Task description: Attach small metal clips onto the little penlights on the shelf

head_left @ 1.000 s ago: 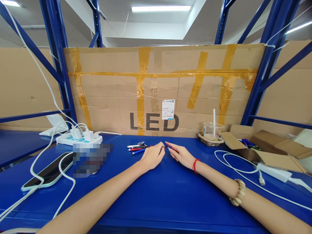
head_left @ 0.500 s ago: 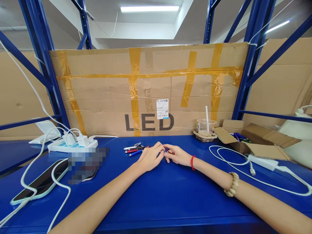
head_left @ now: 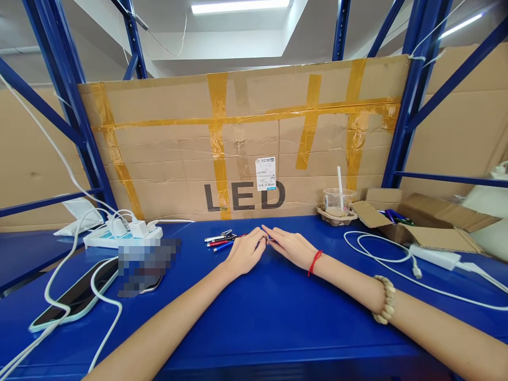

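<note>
Near the middle of the blue shelf, my left hand is closed, its bent fingers around a small dark thing that I cannot make out. My right hand meets it at the fingertips. Its fingers are fairly straight and close together over a thin reddish piece, mostly hidden; the right thumb does not show. Several pens, silver, red and blue, lie just left of my left hand, partly behind it. A red cord and a beaded bracelet circle my right wrist and forearm.
To the left are a power strip with chargers, a phone, white cables and a blurred patch. On the right stand a plastic cup in a carton holder, an open cardboard box and a white adapter. Taped cardboard stands behind.
My right hand's fingers have straightened, with one finger raised, and the thumb has gone out of sight. My left hand stays closed in nearly the same spot. The camera view has tilted slightly.
</note>
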Demonstrator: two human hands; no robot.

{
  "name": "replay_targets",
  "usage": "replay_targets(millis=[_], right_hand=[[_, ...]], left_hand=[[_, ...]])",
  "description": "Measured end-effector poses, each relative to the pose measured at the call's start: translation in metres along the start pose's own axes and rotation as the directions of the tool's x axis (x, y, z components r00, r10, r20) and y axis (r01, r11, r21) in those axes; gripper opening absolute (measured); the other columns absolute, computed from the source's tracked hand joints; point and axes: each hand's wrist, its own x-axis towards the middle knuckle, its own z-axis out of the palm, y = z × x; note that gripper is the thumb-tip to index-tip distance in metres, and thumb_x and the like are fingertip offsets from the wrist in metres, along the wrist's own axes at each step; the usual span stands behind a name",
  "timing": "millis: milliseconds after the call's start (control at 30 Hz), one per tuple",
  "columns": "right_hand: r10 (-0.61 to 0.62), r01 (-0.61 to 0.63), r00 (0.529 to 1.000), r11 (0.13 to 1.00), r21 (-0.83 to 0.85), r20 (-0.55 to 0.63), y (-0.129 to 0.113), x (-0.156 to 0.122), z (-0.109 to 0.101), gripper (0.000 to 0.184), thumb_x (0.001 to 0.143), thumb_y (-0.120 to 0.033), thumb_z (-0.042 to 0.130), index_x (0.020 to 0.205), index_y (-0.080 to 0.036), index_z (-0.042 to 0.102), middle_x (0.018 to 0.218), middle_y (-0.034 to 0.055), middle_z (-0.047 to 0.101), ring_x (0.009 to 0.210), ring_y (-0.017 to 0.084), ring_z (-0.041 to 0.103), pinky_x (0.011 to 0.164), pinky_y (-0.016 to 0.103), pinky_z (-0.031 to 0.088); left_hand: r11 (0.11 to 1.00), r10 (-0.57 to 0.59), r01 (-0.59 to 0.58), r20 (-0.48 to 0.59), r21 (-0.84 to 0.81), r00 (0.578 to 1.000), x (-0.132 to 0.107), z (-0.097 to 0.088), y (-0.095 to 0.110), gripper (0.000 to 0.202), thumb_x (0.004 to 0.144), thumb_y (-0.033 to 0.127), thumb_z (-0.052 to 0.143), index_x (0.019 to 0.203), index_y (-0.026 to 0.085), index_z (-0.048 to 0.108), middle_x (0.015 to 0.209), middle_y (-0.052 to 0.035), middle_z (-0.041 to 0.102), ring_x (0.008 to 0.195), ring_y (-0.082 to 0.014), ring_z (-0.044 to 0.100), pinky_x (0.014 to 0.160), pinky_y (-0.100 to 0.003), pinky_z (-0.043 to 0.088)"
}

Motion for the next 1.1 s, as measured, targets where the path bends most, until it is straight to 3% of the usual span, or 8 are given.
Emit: replay_targets(millis=[133,300,567,733,900,1100], right_hand=[[0.016,-0.01,0.998,0.996,-0.087,0.066,-0.004,0.001,-0.003,0.04,0.09,-0.028,0.037,0.128,-0.015,0.04,0.104,0.0094,0.058,0.086,0.02,0.061,0.064,0.026,0.047],[0.026,-0.019,0.991,0.998,-0.057,0.128,-0.004,-0.001,-0.004,0.039,0.091,-0.029,0.035,0.127,-0.015,0.04,0.102,0.0084,0.062,0.088,0.023,0.061,0.067,0.03,0.047],[-0.053,0.047,0.998,0.988,0.145,0.033,0.002,-0.002,0.005,0.03,0.092,-0.029,0.03,0.115,-0.02,0.047,0.102,0.0071,0.059,0.091,0.019,0.058,0.075,0.031,0.047],[-0.067,0.06,0.997,0.979,0.196,0.028,0.007,0.0,0.014,0.033,0.092,-0.027,0.028,0.12,-0.017,0.042,0.092,0.0087,0.055,0.082,0.019,0.057,0.072,0.032,0.047],[-0.104,0.095,0.994,0.966,0.242,0.026,0.009,0.001,0.013,0.032,0.092,-0.025,0.025,0.114,-0.018,0.048,0.078,0.0057,0.052,0.065,0.016,0.053,0.061,0.029,0.045],[-0.098,0.088,0.995,0.956,0.279,0.024,0.009,0.0,0.009,0.031,0.091,-0.026,0.029,0.113,-0.017,0.048,0.086,0.0085,0.056,0.076,0.019,0.055,0.068,0.031,0.045]], left_hand=[[0.999,0.015,-0.016,0.002,0.05,1.0,0.0,0.002,0.0,0.024,0.089,0.025,0.025,0.084,0.02,0.048,0.085,0.0009,0.053,0.07,-0.011,0.052,0.059,-0.021,0.036],[0.998,0.032,-0.032,-0.002,0.047,0.999,0.0,0.002,0.001,0.026,0.09,0.025,0.022,0.086,0.02,0.048,0.087,0.0012,0.053,0.069,-0.0103,0.051,0.06,-0.021,0.036],[0.992,0.045,-0.044,-0.007,0.121,0.999,0.0,0.005,-0.002,0.026,0.09,0.026,0.024,0.086,0.019,0.048,0.088,0.001,0.055,0.074,-0.0122,0.054,0.063,-0.023,0.038],[0.982,0.035,-0.035,0.001,0.186,0.999,0.001,0.007,-0.004,0.027,0.09,0.027,0.023,0.088,0.02,0.048,0.087,0.0008,0.055,0.071,-0.012,0.054,0.061,-0.023,0.038],[0.981,0.007,-0.007,-0.001,0.192,1.0,0.001,0.007,-0.003,0.026,0.09,0.027,0.023,0.089,0.021,0.048,0.089,0.0016,0.056,0.072,-0.012,0.055,0.061,-0.023,0.038],[0.986,0.06,-0.063,0.026,0.154,0.998,0.0,0.008,-0.006,0.027,0.09,0.028,0.022,0.089,0.021,0.048,0.091,0.0015,0.055,0.074,-0.0119,0.055,0.062,-0.023,0.039]])
